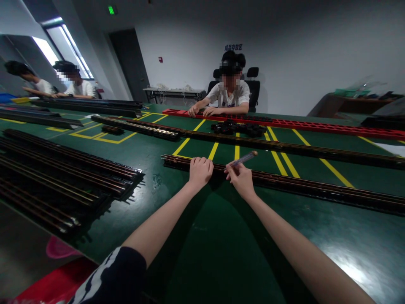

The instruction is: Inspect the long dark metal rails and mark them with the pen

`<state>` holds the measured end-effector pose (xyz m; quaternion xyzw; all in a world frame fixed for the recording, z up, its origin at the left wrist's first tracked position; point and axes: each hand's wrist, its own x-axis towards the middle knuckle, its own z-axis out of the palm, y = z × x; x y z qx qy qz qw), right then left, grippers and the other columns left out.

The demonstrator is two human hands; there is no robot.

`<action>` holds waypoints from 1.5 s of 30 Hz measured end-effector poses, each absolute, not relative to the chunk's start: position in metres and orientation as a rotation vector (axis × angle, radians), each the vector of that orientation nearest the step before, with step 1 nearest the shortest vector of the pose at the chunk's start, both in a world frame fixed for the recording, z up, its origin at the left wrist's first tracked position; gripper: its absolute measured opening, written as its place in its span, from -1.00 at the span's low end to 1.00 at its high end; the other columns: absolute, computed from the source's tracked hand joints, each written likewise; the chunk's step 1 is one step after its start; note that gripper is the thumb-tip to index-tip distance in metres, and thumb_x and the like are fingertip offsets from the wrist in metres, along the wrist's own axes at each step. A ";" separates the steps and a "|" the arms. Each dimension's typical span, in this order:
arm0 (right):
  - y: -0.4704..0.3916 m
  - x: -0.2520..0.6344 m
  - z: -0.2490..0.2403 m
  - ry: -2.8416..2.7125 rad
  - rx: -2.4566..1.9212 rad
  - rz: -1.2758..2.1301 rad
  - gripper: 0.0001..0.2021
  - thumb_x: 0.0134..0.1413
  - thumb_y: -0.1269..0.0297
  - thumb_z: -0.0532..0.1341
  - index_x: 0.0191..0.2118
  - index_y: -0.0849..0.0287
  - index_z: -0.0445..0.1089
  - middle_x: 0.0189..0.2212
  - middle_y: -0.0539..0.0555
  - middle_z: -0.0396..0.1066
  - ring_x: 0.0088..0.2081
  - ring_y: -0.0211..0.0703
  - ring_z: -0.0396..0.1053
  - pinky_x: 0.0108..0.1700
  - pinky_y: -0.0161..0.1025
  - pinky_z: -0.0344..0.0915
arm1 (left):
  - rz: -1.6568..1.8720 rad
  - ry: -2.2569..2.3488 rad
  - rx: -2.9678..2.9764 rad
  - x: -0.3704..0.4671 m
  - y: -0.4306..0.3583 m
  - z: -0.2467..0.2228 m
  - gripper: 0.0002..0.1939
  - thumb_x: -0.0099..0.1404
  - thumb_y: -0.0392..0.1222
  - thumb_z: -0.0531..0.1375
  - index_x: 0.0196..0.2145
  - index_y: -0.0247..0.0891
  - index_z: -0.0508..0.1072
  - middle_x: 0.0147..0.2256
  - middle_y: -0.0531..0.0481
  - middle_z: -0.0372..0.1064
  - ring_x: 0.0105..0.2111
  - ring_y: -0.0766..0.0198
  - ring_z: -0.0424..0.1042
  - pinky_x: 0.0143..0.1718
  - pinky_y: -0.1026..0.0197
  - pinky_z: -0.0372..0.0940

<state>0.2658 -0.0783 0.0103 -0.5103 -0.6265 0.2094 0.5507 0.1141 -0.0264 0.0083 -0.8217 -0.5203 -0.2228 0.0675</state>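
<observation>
A long dark rail with copper-coloured strips (300,184) lies across the green table in front of me. My left hand (201,172) rests over the rail near its left end, fingers curled down onto it. In my right hand (240,177) is a slim clear-handled tool (245,159), pinched between thumb and fingers. Its brass-coloured round end points up and to the right. The lower tip is hidden by my fingers, close to the rail, so I cannot tell whether it touches.
Several similar rails (63,169) lie side by side at the left. Another long rail (284,147) runs behind mine. Beyond it are black parts (237,127) and a red slotted frame (316,126), where a co-worker's hands (202,110) rest. Yellow lines mark the table (177,236).
</observation>
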 end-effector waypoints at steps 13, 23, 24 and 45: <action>-0.075 0.267 0.006 -1.460 -1.187 0.497 -0.51 0.06 -0.24 0.14 -0.36 0.19 0.33 -0.52 0.14 0.49 -0.62 -0.19 0.40 -0.63 -0.30 0.32 | -0.594 -1.559 -2.431 0.115 -0.028 0.010 -0.58 0.46 -0.19 -0.15 -0.17 -0.30 0.50 -0.16 -0.15 0.50 -0.12 0.07 0.39 -0.03 0.03 0.10; -0.076 0.267 0.007 -1.452 -1.195 0.486 -0.51 0.05 -0.23 0.15 -0.38 0.19 0.33 -0.53 0.14 0.49 -0.64 -0.21 0.39 -0.64 -0.31 0.30 | -0.598 -1.551 -2.436 0.115 -0.029 0.011 -0.57 0.46 -0.19 -0.16 -0.16 -0.29 0.50 -0.16 -0.16 0.50 -0.12 0.07 0.38 -0.05 0.03 0.09; -0.076 0.267 0.007 -1.449 -1.192 0.486 -0.51 0.05 -0.23 0.15 -0.38 0.19 0.33 -0.53 0.14 0.50 -0.64 -0.21 0.39 -0.64 -0.31 0.30 | -0.596 -1.545 -2.436 0.115 -0.029 0.010 -0.57 0.46 -0.19 -0.16 -0.16 -0.28 0.49 -0.16 -0.16 0.50 -0.12 0.07 0.38 -0.05 0.03 0.09; -0.077 0.266 0.009 -1.463 -1.206 0.476 -0.54 0.08 -0.20 0.15 -0.40 0.17 0.32 -0.54 0.13 0.48 -0.64 -0.19 0.39 -0.60 -0.28 0.33 | -0.615 -1.561 -2.445 0.115 -0.029 0.010 -0.56 0.46 -0.18 -0.16 -0.15 -0.30 0.50 -0.15 -0.18 0.50 -0.11 0.06 0.37 -0.04 0.01 0.09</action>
